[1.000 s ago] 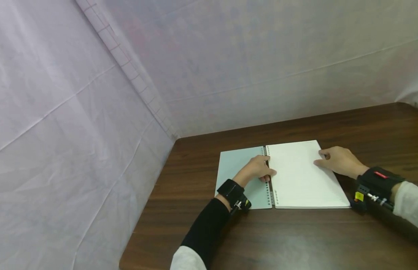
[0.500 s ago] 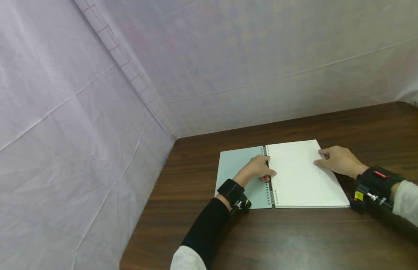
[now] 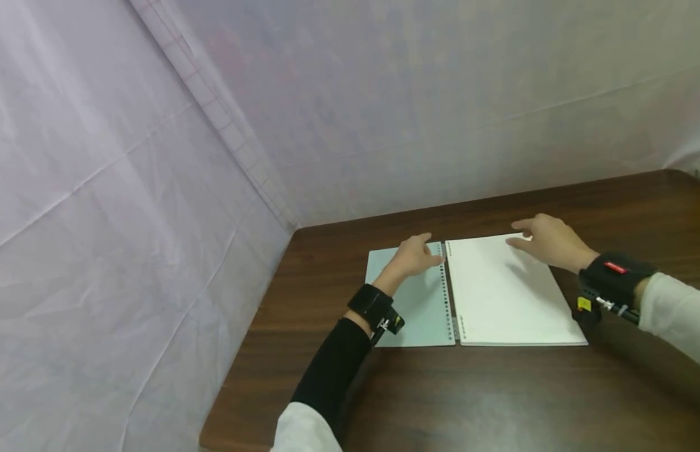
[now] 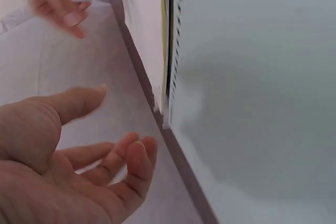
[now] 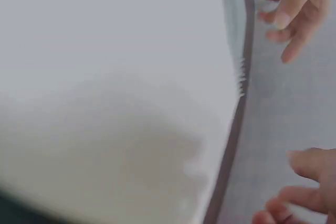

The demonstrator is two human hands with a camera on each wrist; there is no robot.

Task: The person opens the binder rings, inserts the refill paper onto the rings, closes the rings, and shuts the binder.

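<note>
Two hands over one open ring-bound notebook (image 3: 474,292), which lies flat on the dark wood surface (image 3: 496,402) near the corner where two pale cloth walls (image 3: 129,188) meet; its green cover (image 3: 409,301) is folded out to the left, a blank white page (image 3: 505,295) faces up on the right, the ring spine (image 3: 450,295) runs between them; half a second back the left hand (image 3: 414,256) sat low on the spine, fingers curled and pressing the rings, and the right hand (image 3: 544,242) rested on the page's right side; now both have come up and moved toward the far edge of the notebook; left hand hangs above the top of the green cover beside the upper end of the spine, fingers loosely spread, palm open, holding nothing; the left wrist view shows the same, fingers (image 4: 131,156) relaxed and apart from the page edge; right hand hovers over the far right corner of the white page, fingers extended and a little splayed, nothing gripped; whether a fingertip touches the corner I cannot tell, the right wrist view being blurred; notebook itself has not shifted; reading of the change: the pressing-flat of the spine looks finished and the hands have let go, so the notebook now lies open unaided; black wrist bands (image 3: 612,276) on both forearms.
</note>
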